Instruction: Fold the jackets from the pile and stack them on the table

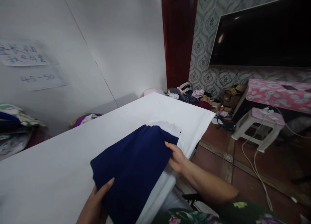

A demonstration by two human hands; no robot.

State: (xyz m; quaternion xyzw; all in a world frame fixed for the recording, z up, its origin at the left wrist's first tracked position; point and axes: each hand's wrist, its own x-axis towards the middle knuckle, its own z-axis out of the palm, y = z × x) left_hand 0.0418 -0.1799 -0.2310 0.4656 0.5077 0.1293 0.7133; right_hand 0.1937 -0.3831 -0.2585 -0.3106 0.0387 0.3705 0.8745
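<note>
A folded piece of navy blue cloth is held tilted above the near edge of a white-covered table. My left hand grips its lower left edge, thumb on top and the other fingers hidden beneath. At the right edge, my right hand pinches the cloth between the thumb above and fingers below. Behind the cloth's far edge lies a crumpled white piece, whose kind I cannot make out.
Clothes are heaped at the left and beyond the table's far end. A pink-topped stool with a power strip and cables stands on the right. Cardboard boxes sit under a wall-mounted television. Paper signs hang on the left wall.
</note>
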